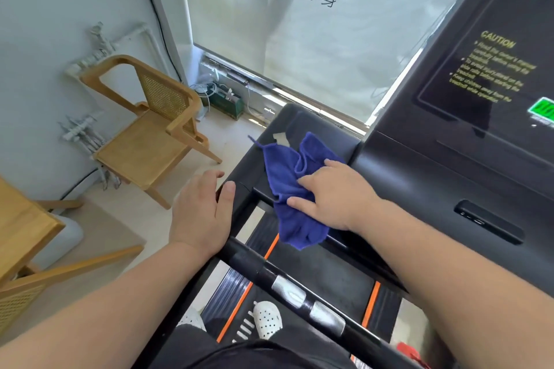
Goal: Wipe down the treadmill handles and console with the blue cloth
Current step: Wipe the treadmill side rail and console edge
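Note:
A blue cloth lies crumpled on the black left arm of the treadmill, its lower end hanging over the edge. My right hand lies on top of the cloth with thumb and fingers spread, pressing it against the arm. My left hand rests on the arm's outer edge, thumb on top and fingers over the side. The black console with yellow caution text and green lights rises at the right. A black crossbar handle with silver sensor plates runs below my arms.
A wooden rattan-back chair stands left of the treadmill by the wall. Another wooden piece sits at the lower left. A window blind with gym lettering hangs ahead. The belt with orange stripes and my white shoes show below.

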